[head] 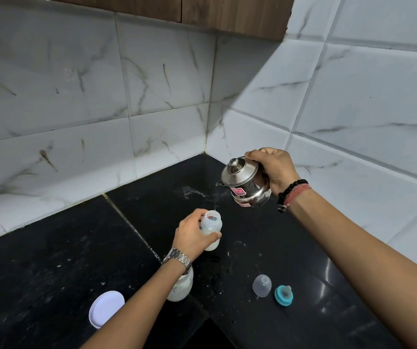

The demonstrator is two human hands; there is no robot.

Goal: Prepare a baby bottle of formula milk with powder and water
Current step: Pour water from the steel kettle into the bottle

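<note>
My left hand [192,235] grips a small clear baby bottle [211,226] that stands open on the black counter, with white content in its lower part. Above and to its right, my right hand [273,170] holds a steel kettle [245,182] tilted to the left. A thin stream of water [215,197] runs from the spout down to the bottle's mouth. The teal ring with its teat [283,295] and the clear cap [262,285] lie on the counter at the lower right. A powder jar [181,288] stands partly hidden under my left forearm.
A white round lid [106,308] lies on the black counter [51,273] at the lower left. Water splashes mark the counter behind the bottle. Marble-tiled walls [76,96] meet in a corner behind, with a wooden cabinet [227,13] overhead. The counter's front edge is at the bottom.
</note>
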